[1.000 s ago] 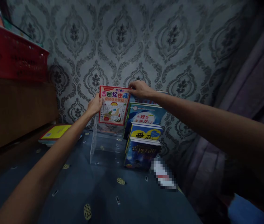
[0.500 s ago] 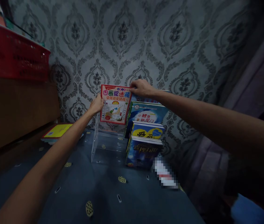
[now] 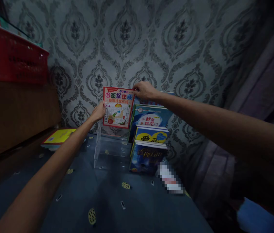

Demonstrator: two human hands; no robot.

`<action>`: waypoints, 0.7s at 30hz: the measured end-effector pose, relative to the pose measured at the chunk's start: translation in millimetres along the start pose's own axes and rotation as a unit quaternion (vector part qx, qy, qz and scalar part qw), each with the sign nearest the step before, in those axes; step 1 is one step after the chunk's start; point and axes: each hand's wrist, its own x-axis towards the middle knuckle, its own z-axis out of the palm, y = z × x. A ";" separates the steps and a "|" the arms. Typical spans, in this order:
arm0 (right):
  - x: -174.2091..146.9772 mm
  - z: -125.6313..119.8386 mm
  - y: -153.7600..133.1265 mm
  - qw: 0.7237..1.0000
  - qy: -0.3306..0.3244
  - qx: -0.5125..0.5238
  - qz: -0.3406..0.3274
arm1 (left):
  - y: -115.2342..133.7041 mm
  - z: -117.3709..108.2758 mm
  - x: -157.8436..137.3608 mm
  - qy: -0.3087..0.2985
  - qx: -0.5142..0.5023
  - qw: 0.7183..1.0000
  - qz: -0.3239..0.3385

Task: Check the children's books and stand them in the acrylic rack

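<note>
A red-bordered picture book (image 3: 118,108) stands upright at the back of a clear tiered book stand (image 3: 97,152), its cover facing me. My left hand (image 3: 98,112) is closed on the book's left edge, the fingertips hidden behind it. At the top right corner, my right hand (image 3: 145,90) pinches the same book. Beside it, on the stand's right half, blue books rise in tiers: a carp-story book (image 3: 150,116), a blue-and-yellow book (image 3: 151,135) and a dark blue book (image 3: 148,158) in front. The stand's lower left tiers hold nothing.
A stack of books with a yellow cover (image 3: 58,137) lies at the left on the dark patterned cloth (image 3: 108,197). Farther left, a red basket (image 3: 13,55) sits on a wooden box (image 3: 18,113). A blurred-out pale object (image 3: 171,179) lies right of the stand; a purple curtain (image 3: 224,155) hangs beyond.
Both hands keep their hold on the red-bordered book, which stays at the back of the stand. The whole view has shifted slightly; little else differs.
</note>
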 end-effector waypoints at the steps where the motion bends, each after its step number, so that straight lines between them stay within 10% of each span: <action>1: 0.6 0.6 0.9 1.000 -0.002 0.002 -0.002 | 0.1 0.3 -0.1 -0.001 0.004 1.000 -0.001; 21: -7.8 -2.8 -8.9 0.999 -0.028 -0.019 0.027 | -6.1 8.2 2.8 0.014 0.048 0.999 -0.022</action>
